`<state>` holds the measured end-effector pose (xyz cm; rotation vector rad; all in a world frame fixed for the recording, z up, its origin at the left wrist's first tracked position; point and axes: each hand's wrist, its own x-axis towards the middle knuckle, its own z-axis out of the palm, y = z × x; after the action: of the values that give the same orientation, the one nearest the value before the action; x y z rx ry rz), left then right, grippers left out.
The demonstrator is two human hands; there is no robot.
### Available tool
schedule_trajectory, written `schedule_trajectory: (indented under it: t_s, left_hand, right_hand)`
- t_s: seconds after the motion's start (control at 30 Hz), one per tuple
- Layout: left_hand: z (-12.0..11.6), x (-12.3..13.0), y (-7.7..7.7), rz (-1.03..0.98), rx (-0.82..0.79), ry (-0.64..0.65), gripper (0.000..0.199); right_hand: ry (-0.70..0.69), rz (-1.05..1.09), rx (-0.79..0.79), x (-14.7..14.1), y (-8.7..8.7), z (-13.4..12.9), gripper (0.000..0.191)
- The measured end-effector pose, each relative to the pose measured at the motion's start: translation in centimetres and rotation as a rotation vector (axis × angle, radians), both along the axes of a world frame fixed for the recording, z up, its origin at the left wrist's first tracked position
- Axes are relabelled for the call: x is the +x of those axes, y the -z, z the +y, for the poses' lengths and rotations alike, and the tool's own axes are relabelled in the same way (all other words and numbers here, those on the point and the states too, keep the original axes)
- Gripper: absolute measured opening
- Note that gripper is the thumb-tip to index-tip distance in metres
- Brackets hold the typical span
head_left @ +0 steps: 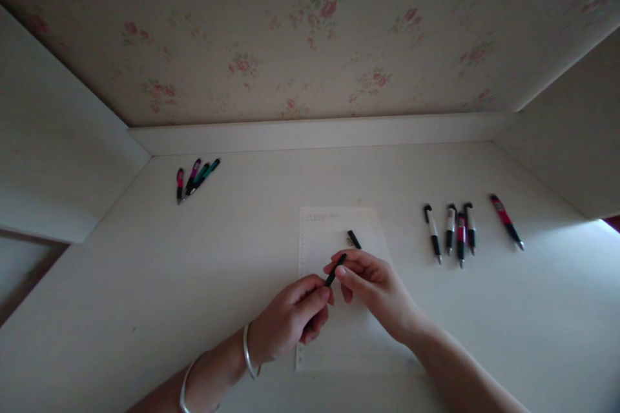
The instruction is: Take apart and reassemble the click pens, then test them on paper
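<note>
My left hand (300,310), with silver bangles on the wrist, is closed on the lower end of a short black pen part (336,270). The upper end is pinched between the thumb and fingers of my right hand (371,281). Both hands are over a sheet of punched paper (317,242) with faint writing near its top. Just beyond my right fingers, another black pen piece (354,239) lies on the sheet. A tiny item beside it is too small to make out.
Several pink, purple and teal pens (196,175) lie at the back left of the white table (194,258). To the right are several white and pink pens (461,232), with one pink pen (506,222) farther out. White panels and a flowered wall enclose the table.
</note>
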<state>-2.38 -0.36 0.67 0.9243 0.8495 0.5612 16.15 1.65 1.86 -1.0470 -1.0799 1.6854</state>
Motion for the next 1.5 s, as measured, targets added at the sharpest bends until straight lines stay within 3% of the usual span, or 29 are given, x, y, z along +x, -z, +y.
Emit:
schedule_trajectory:
  t_s: [0.17, 0.4, 0.7, 1.17, 1.43, 1.5]
  left_hand:
    - [0.0, 0.1, 0.2, 0.003, 0.043, -0.034, 0.047]
    - [-0.2, -0.1, 0.7, 0.006, 0.182, 0.044, 0.049]
    - [-0.1, 0.1, 0.6, 0.009, 0.227, 0.030, 0.049]
    - [-0.1, 0.1, 0.1, 0.052, 0.168, 0.051, 0.048]
    - [-0.2, 0.3, -0.2, 0.027, 0.146, 0.011, 0.046]
    - [-0.3, 0.3, -0.2, 0.017, 0.124, 0.002, 0.045]
  right_hand:
    - [-0.054, -0.001, 0.001, -0.3, -0.2, -0.2, 0.027]
    - [-0.110, -0.023, -0.007, -0.2, 0.1, -0.2, 0.029]
    - [-0.076, -0.138, 0.034, -0.1, 0.5, -0.5, 0.028]
    - [-0.044, -0.216, 0.077, -0.1, 0.0, -0.7, 0.027]
    - [-0.051, -0.162, 0.007, -0.2, 0.2, -1.1, 0.029]
    - [-0.083, -0.133, -0.030, -0.2, 0.0, -1.1, 0.038]
